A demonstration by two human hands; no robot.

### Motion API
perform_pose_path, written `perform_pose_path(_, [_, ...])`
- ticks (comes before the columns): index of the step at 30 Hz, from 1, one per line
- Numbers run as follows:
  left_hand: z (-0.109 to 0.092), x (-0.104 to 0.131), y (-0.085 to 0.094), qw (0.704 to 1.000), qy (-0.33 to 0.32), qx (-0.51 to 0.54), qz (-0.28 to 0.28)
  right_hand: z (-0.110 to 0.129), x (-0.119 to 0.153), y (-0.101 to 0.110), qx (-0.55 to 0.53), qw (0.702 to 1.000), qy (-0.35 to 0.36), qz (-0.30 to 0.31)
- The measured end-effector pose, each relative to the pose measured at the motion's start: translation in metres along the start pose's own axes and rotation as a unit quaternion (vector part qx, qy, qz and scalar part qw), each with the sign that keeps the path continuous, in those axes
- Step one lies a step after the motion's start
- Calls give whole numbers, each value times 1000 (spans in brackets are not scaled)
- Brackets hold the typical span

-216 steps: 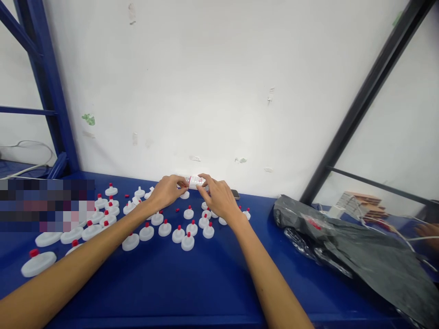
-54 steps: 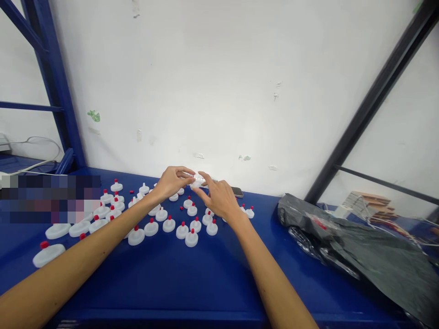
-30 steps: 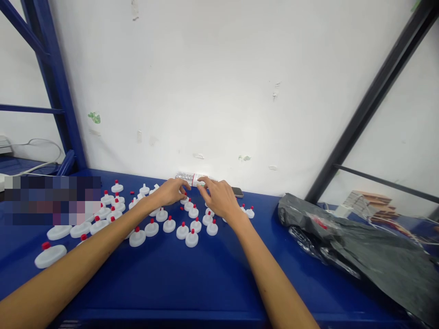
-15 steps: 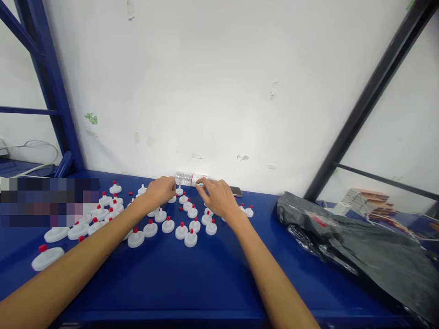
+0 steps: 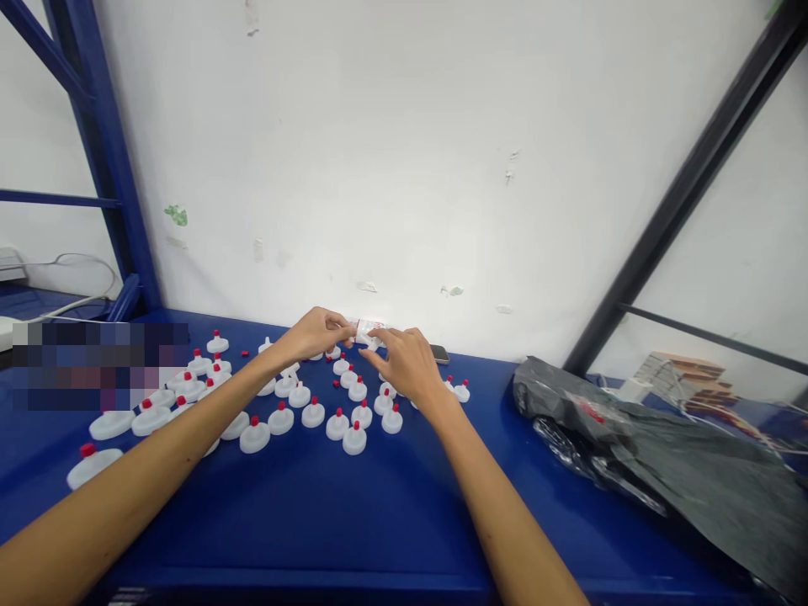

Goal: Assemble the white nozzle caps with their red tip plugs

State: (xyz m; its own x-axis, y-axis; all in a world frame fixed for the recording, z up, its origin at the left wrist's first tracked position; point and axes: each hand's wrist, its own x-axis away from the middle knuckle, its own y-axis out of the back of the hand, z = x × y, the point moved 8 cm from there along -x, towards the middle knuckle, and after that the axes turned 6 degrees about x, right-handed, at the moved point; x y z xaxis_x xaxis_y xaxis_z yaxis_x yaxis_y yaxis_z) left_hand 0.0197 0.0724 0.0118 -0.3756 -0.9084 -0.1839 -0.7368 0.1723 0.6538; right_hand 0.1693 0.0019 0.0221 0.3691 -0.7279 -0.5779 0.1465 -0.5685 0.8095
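Observation:
My left hand [image 5: 325, 333] is raised over the far part of the blue table, its fingers pinched together. What lies between those fingertips is too small to make out. Facing it, my right hand [image 5: 407, 358] grips a white plastic lid [image 5: 372, 342] between thumb and fingers, tilted toward the left hand. Below and left of the hands stand several white round lids with narrow spouts, most topped by red caps, such as this capped lid [image 5: 354, 438]. A lid without a red cap [image 5: 299, 394] stands near my left wrist. Loose red caps [image 5: 336, 384] lie among them.
A clear bottle with a white and red label [image 5: 379, 324] lies against the wall behind my hands. Right of it is a phone [image 5: 440, 354]. Dark grey plastic sheeting [image 5: 631, 438] covers the right side. Blue posts [image 5: 110, 160] rise at left; a blurred patch hides the left edge.
My left hand has lifted from among the lids and moved right, close to my right hand. A white lid now shows in the right hand's fingers. The view has shifted slightly.

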Motion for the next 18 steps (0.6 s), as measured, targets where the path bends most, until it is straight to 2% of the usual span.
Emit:
perform_pose_path(2, [12,-1,-1,996,29,-78,23,-2,0,0,7,1000,-10,2])
perform_pose_path(6, [38,4,-25,965,82,-171,180,-1,0,0,10,1000,-13,11])
perform_pose_path(8, [44,7,-35,952,89,-183,229,0,0,1,9,1000,-12,15])
perform_pose_path(13, [40,6,-46,947,51,-197,247,1,-1,0,7,1000,-3,22])
perform_pose_path(18, [34,6,-41,952,20,-198,233,1,-1,-2,9,1000,3,28])
